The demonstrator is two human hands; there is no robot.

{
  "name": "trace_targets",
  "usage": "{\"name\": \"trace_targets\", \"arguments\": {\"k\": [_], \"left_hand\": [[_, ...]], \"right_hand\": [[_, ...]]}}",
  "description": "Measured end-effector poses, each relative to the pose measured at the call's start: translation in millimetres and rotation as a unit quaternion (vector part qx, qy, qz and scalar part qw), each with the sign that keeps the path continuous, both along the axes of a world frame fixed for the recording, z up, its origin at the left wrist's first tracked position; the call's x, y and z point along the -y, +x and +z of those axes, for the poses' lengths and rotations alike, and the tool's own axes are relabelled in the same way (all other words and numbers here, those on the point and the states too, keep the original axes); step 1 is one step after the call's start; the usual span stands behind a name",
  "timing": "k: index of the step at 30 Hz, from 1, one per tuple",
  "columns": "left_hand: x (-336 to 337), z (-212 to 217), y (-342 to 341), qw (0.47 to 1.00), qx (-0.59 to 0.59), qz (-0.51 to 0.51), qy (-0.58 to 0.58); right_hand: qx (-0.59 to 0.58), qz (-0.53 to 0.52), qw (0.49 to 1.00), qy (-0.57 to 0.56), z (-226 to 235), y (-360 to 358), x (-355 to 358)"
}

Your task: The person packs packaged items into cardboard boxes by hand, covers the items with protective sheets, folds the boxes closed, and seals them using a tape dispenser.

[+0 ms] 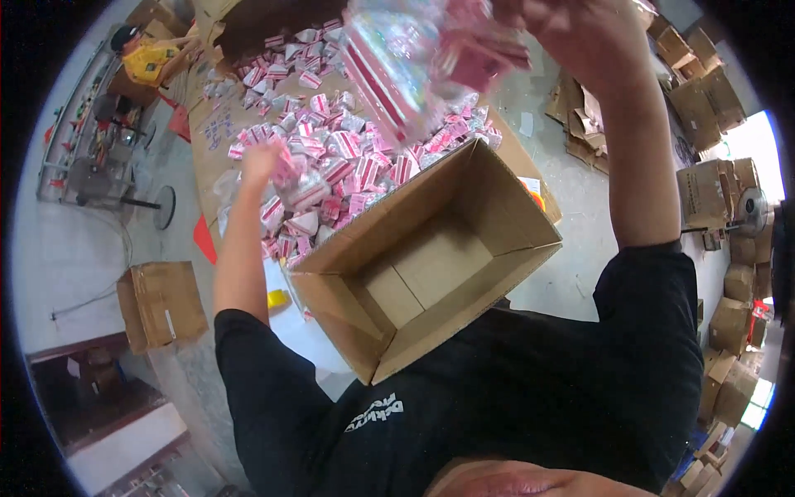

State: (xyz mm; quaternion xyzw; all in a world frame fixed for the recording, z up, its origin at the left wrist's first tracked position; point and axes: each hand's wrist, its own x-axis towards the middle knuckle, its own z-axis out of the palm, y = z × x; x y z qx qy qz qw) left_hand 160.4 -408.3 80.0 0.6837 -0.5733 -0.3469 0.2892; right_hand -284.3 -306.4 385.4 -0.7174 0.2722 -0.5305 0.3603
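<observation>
The right hand point(580, 25) is raised at 12 o'clock, close to the camera, its fingers closed on a blurred bunch of packets point(422, 62) in clear, pink and white wrap that hangs above the far edge of the box point(431, 265). The left hand point(263, 161) is stretched out toward 10 o'clock, down on the pile point(331, 157) of small pink-and-white packets; it is blurred, and whether it is pinching any cannot be told. The pile covers a cardboard sheet point(211, 116) on the table. The box, brown cardboard with its 4 flaps open, stands at the centre, just in front of the person's black shirt point(497, 389), with bare inside walls and bottom showing. Another person in a yellow top point(149, 58) sits at 10 o'clock. More cartons point(720, 199) are stacked at 3 o'clock.
</observation>
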Motion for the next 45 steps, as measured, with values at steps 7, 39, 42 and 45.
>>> {"name": "trace_targets", "arguments": {"k": [7,39,42,45], "left_hand": [[-49,141,-8,0.991,-0.109,0.010,-0.073],[-281,69,-160,0.912,0.296,-0.283,0.013],[-273,82,-176,0.891,0.289,-0.273,0.219],[-270,66,-170,0.956,0.108,-0.227,0.152]], "right_hand": [[-0.152,0.232,0.906,0.319,-121,-16,-39],[-0.382,0.198,0.889,0.158,-178,51,71],[-0.530,0.197,0.823,0.049,-249,102,142],[-0.663,0.191,0.720,-0.073,-366,156,195]]}}
